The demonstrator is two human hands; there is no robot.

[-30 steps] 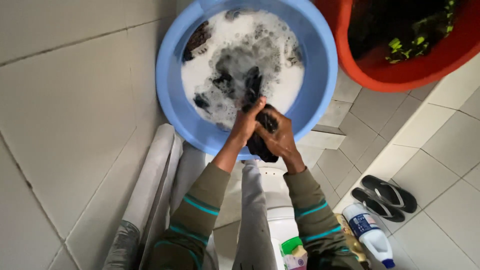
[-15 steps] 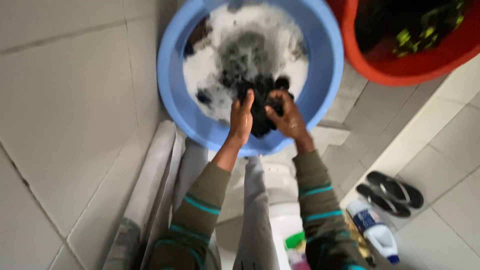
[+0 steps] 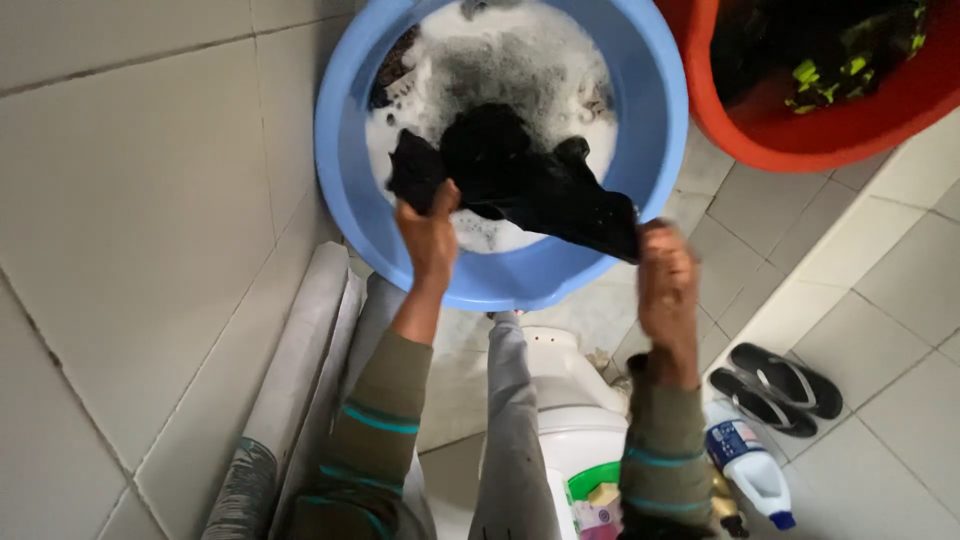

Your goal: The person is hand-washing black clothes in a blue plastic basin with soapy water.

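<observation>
**Two hands stretch a black wet cloth over the blue basin**

Both of your hands are closed on the same black garment [image 3: 520, 185]. Your left hand [image 3: 430, 232] grips one corner of it, with the fingers wrapped around the cloth above the near left part of the blue basin [image 3: 350, 190]. Your right hand [image 3: 665, 270] holds the opposite end, just at the near right rim of the basin; this hand is a little blurred, so the exact position of its fingers is not clear. The garment is pulled wide between the two hands, and its middle part hangs over the white soapy water [image 3: 520, 70] inside the basin. Some other dark pieces lie in the foam near the far left wall.

Beside the blue basin, on the right, stands a red basin [image 3: 800, 150] with dark and green cloth in it. On the tiled floor [image 3: 140, 200] to your right lies a pair of black sandals [image 3: 775, 388], and near them a white bottle [image 3: 745, 465] with a blue cap lies on its side. Below your arms you can see a white container [image 3: 570, 420] with a green thing at its lower edge. Your sleeves [image 3: 375, 440] are olive with turquoise stripes.
</observation>
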